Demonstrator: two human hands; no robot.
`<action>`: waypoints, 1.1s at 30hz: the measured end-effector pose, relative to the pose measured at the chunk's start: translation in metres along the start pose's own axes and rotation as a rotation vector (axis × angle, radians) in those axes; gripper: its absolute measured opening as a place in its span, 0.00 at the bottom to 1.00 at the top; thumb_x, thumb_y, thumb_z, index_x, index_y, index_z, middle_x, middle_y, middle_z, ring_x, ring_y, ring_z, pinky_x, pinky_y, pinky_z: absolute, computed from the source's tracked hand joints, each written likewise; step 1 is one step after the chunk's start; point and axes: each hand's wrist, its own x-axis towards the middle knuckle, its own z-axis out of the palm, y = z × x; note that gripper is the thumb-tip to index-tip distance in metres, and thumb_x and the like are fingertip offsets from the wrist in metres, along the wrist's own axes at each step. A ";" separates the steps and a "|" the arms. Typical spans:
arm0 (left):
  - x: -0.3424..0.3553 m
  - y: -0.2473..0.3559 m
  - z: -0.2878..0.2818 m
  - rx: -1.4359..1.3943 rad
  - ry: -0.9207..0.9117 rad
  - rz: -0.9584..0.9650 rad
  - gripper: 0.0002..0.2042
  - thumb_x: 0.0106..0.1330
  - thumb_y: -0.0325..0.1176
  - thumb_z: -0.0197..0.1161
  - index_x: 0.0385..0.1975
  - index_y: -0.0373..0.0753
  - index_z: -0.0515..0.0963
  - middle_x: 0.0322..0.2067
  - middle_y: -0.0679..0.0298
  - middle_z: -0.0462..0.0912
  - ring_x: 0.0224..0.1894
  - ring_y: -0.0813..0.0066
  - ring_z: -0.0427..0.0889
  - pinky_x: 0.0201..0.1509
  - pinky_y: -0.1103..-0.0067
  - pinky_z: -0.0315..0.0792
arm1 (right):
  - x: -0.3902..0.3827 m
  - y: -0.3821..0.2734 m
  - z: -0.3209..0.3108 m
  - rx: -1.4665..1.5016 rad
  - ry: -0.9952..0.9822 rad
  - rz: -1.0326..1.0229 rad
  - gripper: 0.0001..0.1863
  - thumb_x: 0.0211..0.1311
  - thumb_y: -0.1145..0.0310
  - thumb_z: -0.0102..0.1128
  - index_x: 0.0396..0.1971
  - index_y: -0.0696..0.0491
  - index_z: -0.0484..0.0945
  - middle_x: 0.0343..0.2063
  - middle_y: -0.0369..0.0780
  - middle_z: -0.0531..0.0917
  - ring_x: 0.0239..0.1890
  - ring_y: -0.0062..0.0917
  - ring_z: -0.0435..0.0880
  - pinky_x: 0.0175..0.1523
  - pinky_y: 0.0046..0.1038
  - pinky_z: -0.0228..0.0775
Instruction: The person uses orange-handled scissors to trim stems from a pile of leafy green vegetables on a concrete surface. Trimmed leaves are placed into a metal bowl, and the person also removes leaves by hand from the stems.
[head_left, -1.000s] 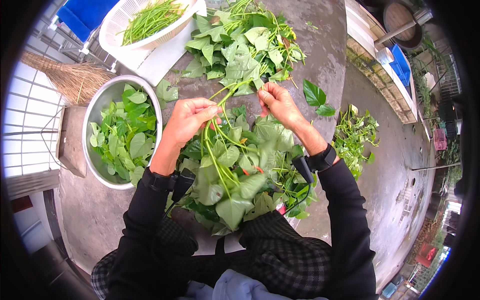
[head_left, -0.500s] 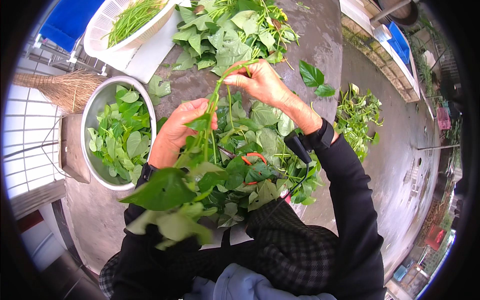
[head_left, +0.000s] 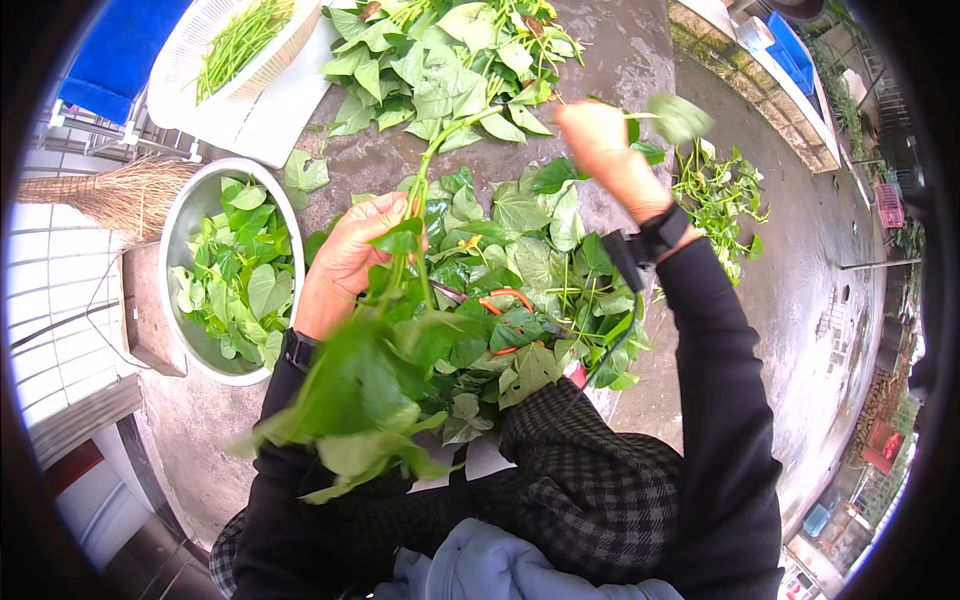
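My left hand [head_left: 355, 255] is closed round a green leafy vine [head_left: 425, 175]. The vine's bare stem points up and away, and its broad leaves [head_left: 370, 390] hang blurred over my left forearm. To the right, my right hand [head_left: 605, 150] is smeared by motion but closed on the thin stalk of a single leaf [head_left: 682, 118], which sticks out to its right. Below and between my hands lies a heap of heart-shaped leaves [head_left: 520, 210]. Orange-red curved handles [head_left: 510, 298], seemingly of scissors, lie half buried in it.
On the left a metal basin [head_left: 295, 290] holds loose leaves. Behind it are a straw broom [head_left: 110, 190] and a white basket [head_left: 280, 55] of thin green stalks. A second leaf pile [head_left: 440, 70] lies ahead, and another bunch of greens [head_left: 715, 205] on the wet floor at right.
My right hand has left the vine and swung right with a leaf by its stalk. My left hand stays on the vine, whose leafy end has swayed.
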 end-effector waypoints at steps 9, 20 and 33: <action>0.021 -0.014 0.009 0.155 0.200 0.130 0.11 0.64 0.34 0.58 0.44 0.38 0.76 0.37 0.67 0.79 0.38 0.80 0.77 0.40 0.76 0.75 | -0.031 -0.050 -0.029 1.605 -0.539 0.183 0.14 0.59 0.54 0.59 0.33 0.49 0.81 0.29 0.29 0.82 0.25 0.09 0.72 0.28 0.17 0.62; 0.013 -0.011 0.002 0.213 0.134 0.126 0.09 0.66 0.36 0.56 0.38 0.37 0.76 0.31 0.71 0.77 0.31 0.84 0.75 0.34 0.82 0.73 | -0.010 -0.089 -0.040 1.603 -0.496 -0.089 0.06 0.57 0.67 0.60 0.30 0.52 0.75 0.22 0.38 0.80 0.19 0.22 0.73 0.22 0.26 0.63; 0.013 -0.017 -0.004 -0.100 0.020 0.167 0.15 0.65 0.36 0.57 0.49 0.37 0.70 0.50 0.60 0.74 0.46 0.71 0.77 0.47 0.72 0.75 | -0.028 -0.107 -0.037 1.656 -0.676 -0.058 0.07 0.63 0.67 0.52 0.35 0.54 0.75 0.24 0.28 0.76 0.28 0.11 0.70 0.35 0.20 0.65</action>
